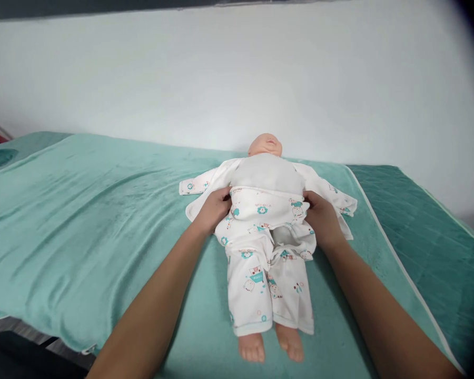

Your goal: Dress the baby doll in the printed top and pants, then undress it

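A baby doll (265, 145) lies on its back, feet toward me, with its pale grey torso bare at the chest. Its white printed baby jacket (327, 193) hangs open, both sleeves spread out sideways. White baby pants (250, 289) with teal and red prints cover the legs and reach up over the belly; a gap shows at the crotch. My left hand (215, 209) is closed at the left side of the waistband, fingertips partly hidden by the cloth. At the opposite side, my right hand (323, 217) grips the waistband, its fingers partly tucked behind the fabric.
A light teal blanket (71, 221) with soft wrinkles lies under the doll. Darker green quilted cloth (426, 237) extends at the right. Behind stands a white wall (221, 79). A dark object (27, 358) is at the lower left, beside the blanket's edge.
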`<state>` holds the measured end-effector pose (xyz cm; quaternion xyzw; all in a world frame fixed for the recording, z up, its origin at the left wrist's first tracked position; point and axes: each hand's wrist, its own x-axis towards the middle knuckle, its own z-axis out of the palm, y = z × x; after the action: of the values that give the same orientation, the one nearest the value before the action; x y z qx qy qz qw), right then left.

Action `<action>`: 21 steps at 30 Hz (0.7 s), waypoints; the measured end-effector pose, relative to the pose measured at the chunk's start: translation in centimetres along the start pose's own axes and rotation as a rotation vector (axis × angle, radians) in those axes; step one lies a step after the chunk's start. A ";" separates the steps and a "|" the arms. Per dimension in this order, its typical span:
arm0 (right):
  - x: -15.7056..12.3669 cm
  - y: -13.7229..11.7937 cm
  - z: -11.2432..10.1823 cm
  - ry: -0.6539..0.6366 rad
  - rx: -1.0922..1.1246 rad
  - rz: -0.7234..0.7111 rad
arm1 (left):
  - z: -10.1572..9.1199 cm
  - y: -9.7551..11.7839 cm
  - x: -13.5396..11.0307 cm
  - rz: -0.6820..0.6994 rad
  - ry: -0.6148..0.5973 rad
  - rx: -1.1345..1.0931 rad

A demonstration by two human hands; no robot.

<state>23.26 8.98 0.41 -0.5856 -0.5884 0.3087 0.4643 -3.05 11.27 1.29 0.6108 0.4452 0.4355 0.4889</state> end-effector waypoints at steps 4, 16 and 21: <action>-0.3 -0.2 0.1 0.156 0.042 -0.095 | 0.0 -0.3 0.4 0.047 0.174 0.126; -1.3 -2.0 -0.1 0.010 0.099 -0.317 | 0.4 1.1 -0.6 0.343 0.320 0.142; -0.9 -1.7 -0.7 -0.106 0.045 -0.325 | 0.1 1.4 -0.7 0.372 0.153 0.219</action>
<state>23.10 7.79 2.02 -0.4551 -0.6919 0.2729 0.4895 -2.96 10.40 2.62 0.6971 0.4052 0.5122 0.2958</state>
